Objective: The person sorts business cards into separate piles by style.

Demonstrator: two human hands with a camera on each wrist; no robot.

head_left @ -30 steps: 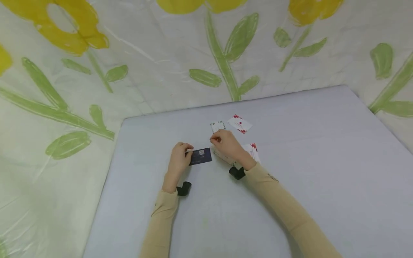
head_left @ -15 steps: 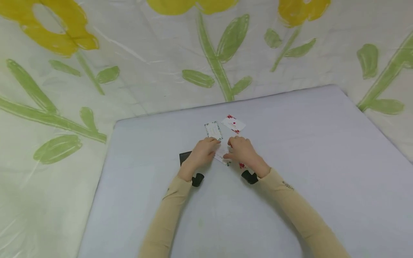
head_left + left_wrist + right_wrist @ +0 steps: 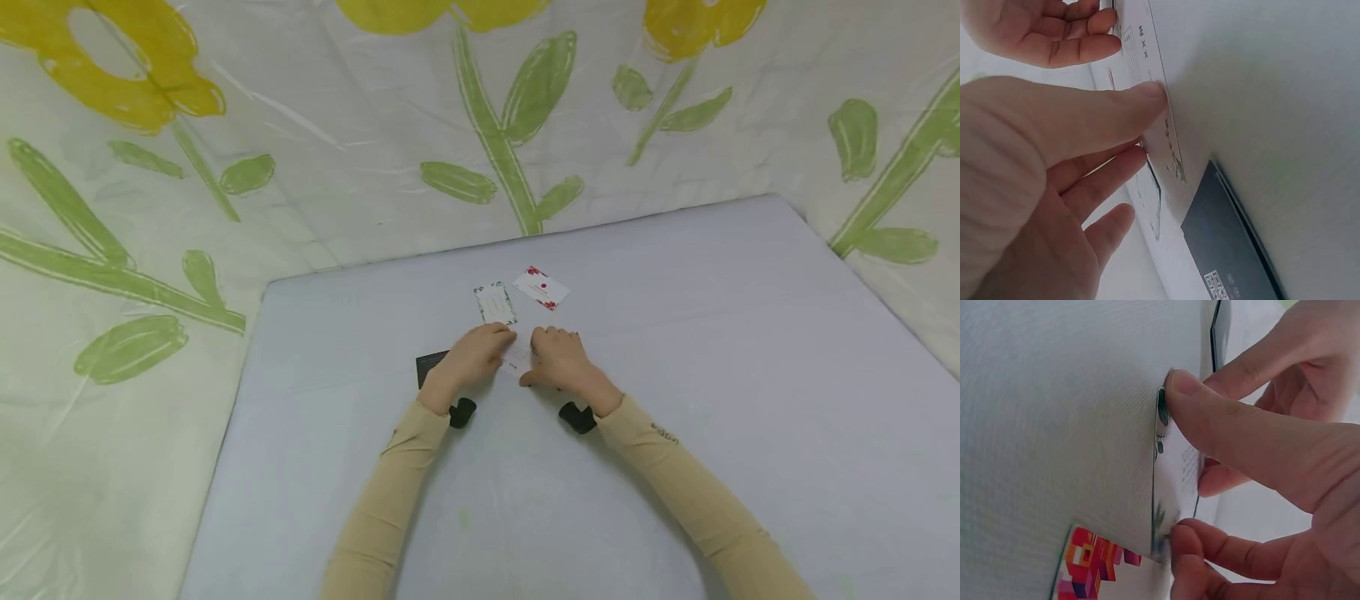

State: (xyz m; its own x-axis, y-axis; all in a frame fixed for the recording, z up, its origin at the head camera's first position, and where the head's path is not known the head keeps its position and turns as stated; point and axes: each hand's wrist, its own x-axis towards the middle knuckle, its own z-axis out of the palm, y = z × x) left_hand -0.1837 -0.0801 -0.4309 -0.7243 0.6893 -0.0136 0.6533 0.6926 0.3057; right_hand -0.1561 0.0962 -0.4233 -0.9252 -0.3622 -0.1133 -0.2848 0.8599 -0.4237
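A white business card (image 3: 515, 358) with green leaf decoration lies between my two hands on the table. My left hand (image 3: 472, 357) holds its left end; in the left wrist view the thumb (image 3: 1147, 94) rests at the near edge, the fingertips at the far side. My right hand (image 3: 561, 360) grips the other end, its thumb (image 3: 1188, 387) on one corner and curled fingers at the opposite one. A dark business card (image 3: 1225, 234) with a QR code lies beside my left hand, partly covered by it in the head view. A red-patterned card (image 3: 1091, 559) lies close by my right hand.
Beyond my hands lie a green-bordered card (image 3: 495, 302) and a white card with red flowers (image 3: 542, 288). The pale table (image 3: 480, 500) meets a white curtain (image 3: 360, 192) painted with yellow flowers at its back edge.
My left hand has left the dark card and moved right to the white leaf-decorated card. My right hand has shifted right, then closed in on that same card's other end.
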